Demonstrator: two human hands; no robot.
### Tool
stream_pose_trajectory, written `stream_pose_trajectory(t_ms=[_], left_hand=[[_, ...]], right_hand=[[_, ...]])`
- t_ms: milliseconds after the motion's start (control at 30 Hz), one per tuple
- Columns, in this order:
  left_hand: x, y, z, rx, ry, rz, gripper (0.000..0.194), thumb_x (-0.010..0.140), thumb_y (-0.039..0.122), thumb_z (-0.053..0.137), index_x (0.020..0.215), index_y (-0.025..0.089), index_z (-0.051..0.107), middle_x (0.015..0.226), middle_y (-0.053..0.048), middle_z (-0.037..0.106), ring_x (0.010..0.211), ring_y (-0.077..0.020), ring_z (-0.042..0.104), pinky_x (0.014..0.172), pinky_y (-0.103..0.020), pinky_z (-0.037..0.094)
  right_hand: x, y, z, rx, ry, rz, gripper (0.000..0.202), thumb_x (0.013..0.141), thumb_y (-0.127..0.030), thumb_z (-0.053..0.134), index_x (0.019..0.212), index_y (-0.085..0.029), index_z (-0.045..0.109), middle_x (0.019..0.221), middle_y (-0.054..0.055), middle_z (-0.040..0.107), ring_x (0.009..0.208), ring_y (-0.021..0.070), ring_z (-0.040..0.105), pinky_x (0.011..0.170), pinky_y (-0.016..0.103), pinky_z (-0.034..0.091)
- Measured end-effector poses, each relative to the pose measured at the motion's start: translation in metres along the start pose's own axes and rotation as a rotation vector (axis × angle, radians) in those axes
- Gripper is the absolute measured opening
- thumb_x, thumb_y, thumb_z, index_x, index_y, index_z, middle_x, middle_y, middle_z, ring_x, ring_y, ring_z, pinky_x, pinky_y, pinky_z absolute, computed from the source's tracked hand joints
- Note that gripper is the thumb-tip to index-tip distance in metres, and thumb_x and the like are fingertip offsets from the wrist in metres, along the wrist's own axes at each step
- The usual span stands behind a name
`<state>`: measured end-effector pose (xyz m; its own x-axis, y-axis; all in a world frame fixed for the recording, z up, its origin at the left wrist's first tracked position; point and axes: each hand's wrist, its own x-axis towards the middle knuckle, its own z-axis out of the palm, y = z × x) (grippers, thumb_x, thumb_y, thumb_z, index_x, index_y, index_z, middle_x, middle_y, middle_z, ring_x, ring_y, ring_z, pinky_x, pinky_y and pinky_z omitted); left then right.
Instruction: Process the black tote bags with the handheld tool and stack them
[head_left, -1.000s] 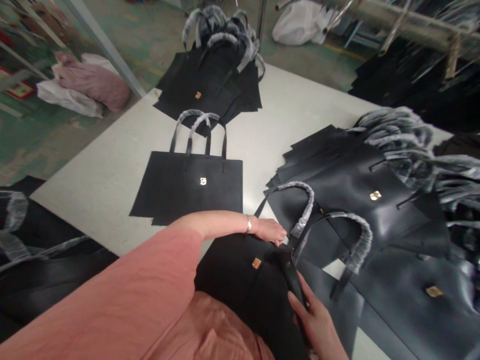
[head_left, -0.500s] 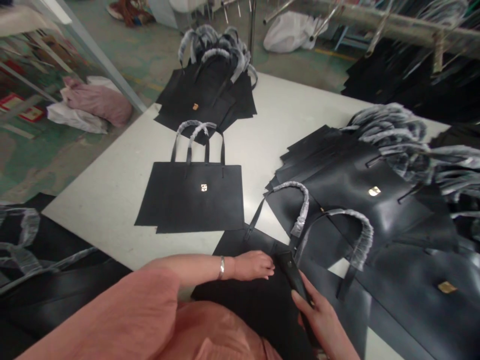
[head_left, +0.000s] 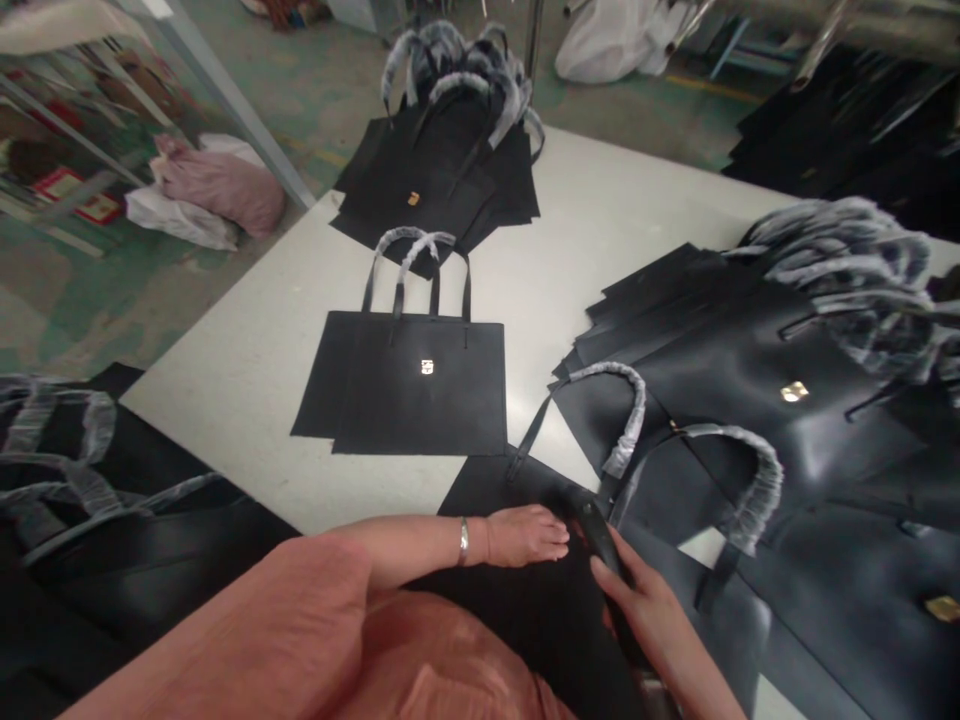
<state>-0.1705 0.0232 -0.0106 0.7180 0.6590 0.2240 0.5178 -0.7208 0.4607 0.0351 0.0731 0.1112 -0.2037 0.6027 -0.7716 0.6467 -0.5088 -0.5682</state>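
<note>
My left hand [head_left: 526, 535] lies palm down on a black bag panel [head_left: 536, 605], fingers extended and resting on it. In my right hand [head_left: 651, 595] is a black handheld tool [head_left: 595, 528], long and slim; its exact kind is unclear. The tool's far end is just right of my left fingertips, by the foot of a plastic-wrapped bag handle [head_left: 636, 420]. A second wrapped handle [head_left: 761, 480] arches to the right. Beyond my left hand lies a flat black bag piece [head_left: 420, 400] with a gold emblem [head_left: 427, 367] and two upright-pointing handles.
A fanned stack of black bag pieces [head_left: 442, 180] lies at the white table's [head_left: 240, 400] far end. Another stack [head_left: 697, 320] covers the right side. More black pieces [head_left: 150, 560] are at lower left. Sacks [head_left: 217, 185] rest on the floor.
The view has shifted, so things appear farther right. The tool has turned in my right hand, its broad head now showing narrower. My left hand still rests on the panel.
</note>
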Motion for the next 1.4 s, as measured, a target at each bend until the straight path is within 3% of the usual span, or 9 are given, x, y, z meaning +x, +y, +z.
stream_pose_trajectory(t_ms=[367,467,600,800,1000,1167,1267,1333,1400], left_hand=[[0.003,0.001,0.000,-0.011,-0.026,0.001,0.013,0.099,0.020,0.049,0.103,0.017,0.060,0.112,-0.007,0.065,0.114,-0.0183,0.054,0.095,-0.032,0.041],[0.004,0.002,-0.003,-0.032,-0.053,-0.015,0.012,0.099,0.022,0.049,0.102,0.019,0.061,0.112,-0.006,0.065,0.116,-0.0180,0.053,0.096,-0.032,0.040],[0.005,0.003,-0.008,-0.077,-0.059,-0.051,0.011,0.099,0.022,0.051,0.099,0.022,0.062,0.111,-0.005,0.066,0.114,-0.0167,0.054,0.097,-0.029,0.039],[0.017,0.006,-0.004,-0.034,-0.033,0.023,0.010,0.096,0.019,0.054,0.099,0.019,0.063,0.110,-0.007,0.065,0.111,-0.0179,0.056,0.095,-0.030,0.041],[0.042,0.017,0.014,-0.049,-0.039,0.055,0.013,0.094,0.016,0.053,0.094,0.014,0.066,0.100,-0.007,0.068,0.104,-0.0206,0.059,0.091,-0.031,0.045],[0.053,0.027,0.032,-0.216,-0.134,-0.112,0.011,0.088,0.011,0.059,0.085,0.013,0.070,0.095,-0.008,0.072,0.097,-0.0218,0.064,0.089,-0.030,0.049],[0.055,0.030,0.037,-0.267,-0.146,-0.148,0.007,0.085,0.012,0.065,0.083,0.014,0.071,0.097,-0.008,0.074,0.099,-0.0220,0.065,0.090,-0.029,0.050],[0.055,0.030,0.037,-0.294,-0.133,-0.173,0.008,0.084,0.012,0.066,0.081,0.016,0.071,0.099,-0.005,0.074,0.100,-0.0203,0.065,0.091,-0.027,0.050],[0.056,0.030,0.035,-0.323,-0.113,-0.247,0.007,0.082,0.013,0.068,0.078,0.018,0.071,0.095,-0.002,0.075,0.097,-0.0184,0.066,0.090,-0.025,0.050]], right_hand=[[0.007,0.000,-0.004,-0.015,-0.050,0.022,0.082,0.075,-0.056,0.064,0.147,-0.020,0.048,0.061,-0.002,0.069,0.048,0.0217,0.062,0.049,0.031,0.048],[0.011,-0.008,-0.004,-0.033,0.062,-0.002,0.080,0.076,-0.056,0.063,0.146,-0.020,0.049,0.063,-0.002,0.070,0.052,0.0225,0.064,0.054,0.033,0.051],[-0.003,0.006,-0.016,-0.033,0.200,-0.014,0.079,0.074,-0.054,0.067,0.144,-0.020,0.052,0.073,0.000,0.074,0.057,0.0234,0.066,0.058,0.033,0.054],[-0.006,0.009,-0.019,-0.090,0.025,0.009,0.079,0.075,-0.056,0.065,0.144,-0.019,0.052,0.053,-0.005,0.065,0.051,0.0240,0.064,0.053,0.033,0.051],[0.008,-0.010,-0.010,-0.152,0.159,-0.050,0.081,0.078,-0.060,0.062,0.148,-0.022,0.046,0.060,-0.003,0.069,0.062,0.0248,0.068,0.061,0.033,0.051],[0.004,-0.011,0.010,-0.102,-0.075,-0.011,0.081,0.079,-0.059,0.060,0.149,-0.021,0.044,0.059,-0.003,0.068,0.058,0.0255,0.067,0.058,0.034,0.052],[0.014,-0.022,0.021,-0.114,0.009,-0.074,0.078,0.077,-0.058,0.060,0.144,-0.018,0.051,0.093,0.005,0.078,0.093,0.0305,0.071,0.084,0.041,0.054],[0.019,-0.027,0.023,-0.104,0.081,-0.151,0.075,0.075,-0.056,0.064,0.139,-0.018,0.057,0.124,0.009,0.070,0.119,0.0318,0.061,0.104,0.042,0.045],[0.019,-0.026,0.020,-0.099,0.067,-0.128,0.074,0.074,-0.054,0.066,0.139,-0.020,0.058,0.120,0.008,0.072,0.114,0.0326,0.065,0.099,0.044,0.048]])
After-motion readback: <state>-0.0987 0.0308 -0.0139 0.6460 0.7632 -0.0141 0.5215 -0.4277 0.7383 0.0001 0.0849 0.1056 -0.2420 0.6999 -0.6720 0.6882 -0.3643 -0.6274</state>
